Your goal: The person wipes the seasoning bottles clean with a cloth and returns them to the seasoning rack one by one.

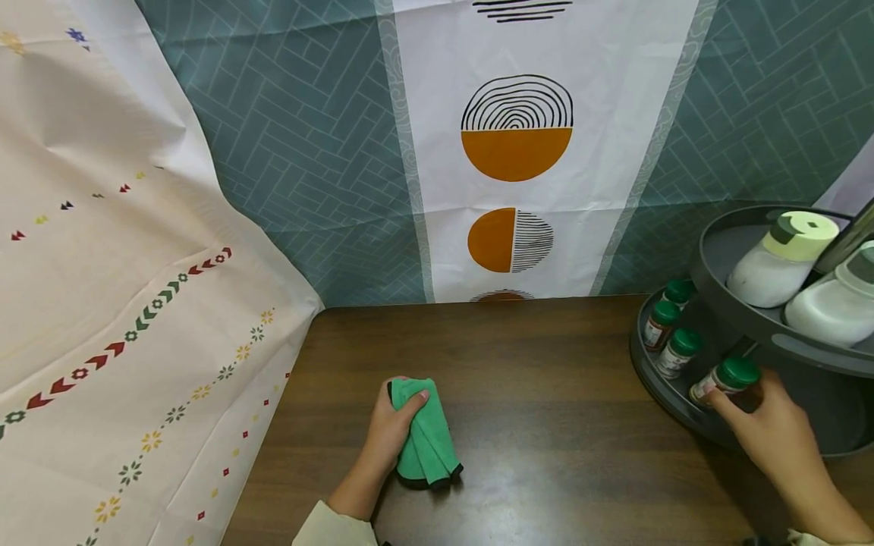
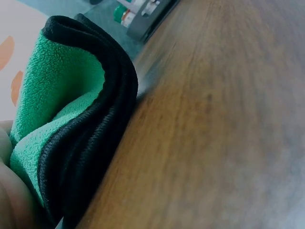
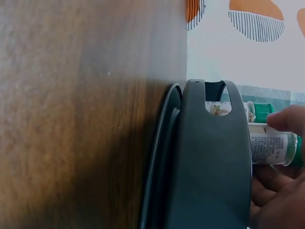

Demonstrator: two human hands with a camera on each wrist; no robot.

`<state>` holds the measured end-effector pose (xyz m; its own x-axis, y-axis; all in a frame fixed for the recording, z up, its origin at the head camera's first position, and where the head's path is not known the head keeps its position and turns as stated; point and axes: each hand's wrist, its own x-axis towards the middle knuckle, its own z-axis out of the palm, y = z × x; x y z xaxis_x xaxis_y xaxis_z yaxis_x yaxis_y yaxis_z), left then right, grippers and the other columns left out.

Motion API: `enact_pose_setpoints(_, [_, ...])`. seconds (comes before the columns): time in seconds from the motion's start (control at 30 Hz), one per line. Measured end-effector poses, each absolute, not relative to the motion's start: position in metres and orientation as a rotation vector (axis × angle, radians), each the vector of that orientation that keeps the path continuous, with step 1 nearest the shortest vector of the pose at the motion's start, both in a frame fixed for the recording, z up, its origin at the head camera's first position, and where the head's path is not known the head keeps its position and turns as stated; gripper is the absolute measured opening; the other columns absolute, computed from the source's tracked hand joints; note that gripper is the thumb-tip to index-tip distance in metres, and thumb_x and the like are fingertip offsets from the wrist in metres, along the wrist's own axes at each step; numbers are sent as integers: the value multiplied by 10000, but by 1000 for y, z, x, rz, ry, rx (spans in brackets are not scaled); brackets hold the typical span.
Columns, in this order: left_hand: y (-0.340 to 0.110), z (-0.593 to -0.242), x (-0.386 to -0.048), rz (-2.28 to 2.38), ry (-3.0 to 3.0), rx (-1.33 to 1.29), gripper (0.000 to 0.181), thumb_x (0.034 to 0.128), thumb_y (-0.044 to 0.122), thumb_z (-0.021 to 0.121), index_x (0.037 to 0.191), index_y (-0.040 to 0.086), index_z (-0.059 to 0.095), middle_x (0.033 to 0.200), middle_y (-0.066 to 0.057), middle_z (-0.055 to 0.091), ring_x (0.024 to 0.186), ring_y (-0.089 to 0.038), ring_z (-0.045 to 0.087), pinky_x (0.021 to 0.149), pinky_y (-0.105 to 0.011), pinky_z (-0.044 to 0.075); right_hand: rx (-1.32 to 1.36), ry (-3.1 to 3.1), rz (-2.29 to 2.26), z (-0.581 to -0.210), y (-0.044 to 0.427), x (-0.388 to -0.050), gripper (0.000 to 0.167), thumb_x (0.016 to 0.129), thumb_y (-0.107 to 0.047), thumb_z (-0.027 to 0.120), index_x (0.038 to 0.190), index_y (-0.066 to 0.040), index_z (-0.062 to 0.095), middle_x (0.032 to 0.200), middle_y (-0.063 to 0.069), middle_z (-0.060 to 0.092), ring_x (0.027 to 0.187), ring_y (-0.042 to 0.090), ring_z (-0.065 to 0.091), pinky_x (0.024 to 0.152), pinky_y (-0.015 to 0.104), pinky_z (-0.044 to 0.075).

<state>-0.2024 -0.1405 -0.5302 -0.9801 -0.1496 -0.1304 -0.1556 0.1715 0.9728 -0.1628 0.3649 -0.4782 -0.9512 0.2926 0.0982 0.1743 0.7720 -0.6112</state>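
My left hand (image 1: 392,426) holds a folded green cloth (image 1: 429,436) with black edging, thumb on top, over the wooden table. In the left wrist view the cloth's (image 2: 43,88) fluffy folds and dark border hang just at the tabletop. Over at the right, my right hand (image 1: 778,421) grips a spice jar (image 1: 737,374) with a green lid, on the lower tier of a dark grey two-tier rack (image 1: 829,413). The right wrist view shows thumb and fingers around this labelled jar (image 3: 269,147), behind the rack's wall; its base is hidden there.
More green-lidded spice jars (image 1: 679,350) stand along the lower tier's left side. On the upper tier are white bottles (image 1: 771,269), one with a pale yellow top. A patterned cloth (image 1: 136,326) covers the left side, and a teal and white curtain (image 1: 314,152) hangs behind the table (image 1: 519,364).
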Motion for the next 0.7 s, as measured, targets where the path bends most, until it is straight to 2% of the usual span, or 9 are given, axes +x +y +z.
enact_pose_setpoints(0.23, [-140,-531,-201,1912,2448,-322,572,891,391,758,1315,106,501,1190,-144,614,955,-190,597,799,-310,503,-309,-2810,855,-480,365,-166,642,960,-389,652,1304,100,416,1194,433,562,1038,671,514,746,675,430])
enact_pose_setpoints(0.6, [-140,-529,-204,1893,2444,-317,646,879,348,771,1393,112,458,1210,-171,585,956,-221,590,764,-311,497,-194,-2825,792,-490,372,-168,638,954,-369,675,1319,99,440,1184,437,549,1008,670,528,728,668,437])
enact_pose_setpoints(0.7, [-143,-528,-205,1871,2451,-311,676,884,343,766,1424,115,430,1251,-184,568,997,-240,587,788,-316,492,-201,-2821,788,-492,373,-166,645,955,-380,671,1321,99,440,1180,439,551,998,676,531,717,664,438])
